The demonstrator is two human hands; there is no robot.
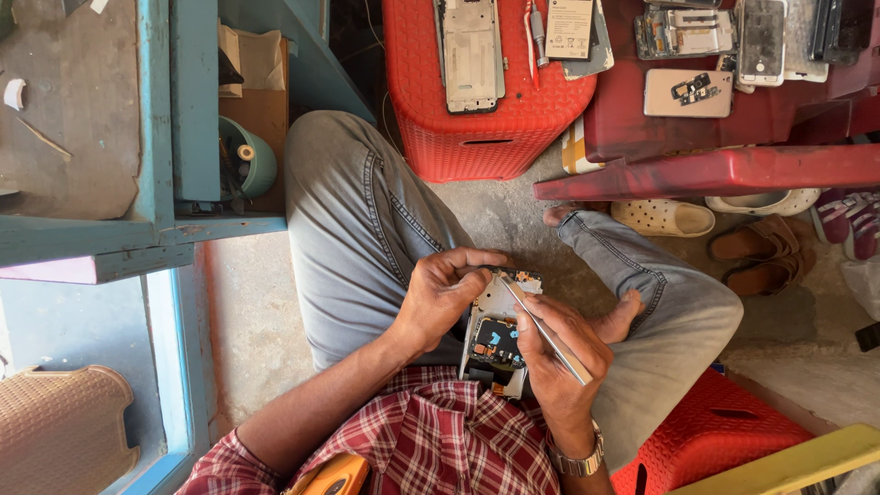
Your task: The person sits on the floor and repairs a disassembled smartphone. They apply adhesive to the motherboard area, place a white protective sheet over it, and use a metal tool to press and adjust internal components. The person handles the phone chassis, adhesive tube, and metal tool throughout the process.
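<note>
An opened phone [495,335] with its back cover off and its circuit board showing rests over my lap. My left hand [445,293] grips its upper left edge, thumb curled over the top. My right hand [559,353] holds a thin metal tool [543,330] like a pen, the tip touching the upper part of the phone's frame. A wristwatch [577,458] sits on my right wrist. I sit cross-legged in grey jeans and a red checked shirt.
A red plastic stool [486,101] ahead carries a phone frame and small tools. A red table [715,119] at the right holds several phone parts. Sandals [665,218] lie beneath it. A blue wooden shelf [183,137] stands at the left, another red stool [724,431] at my right.
</note>
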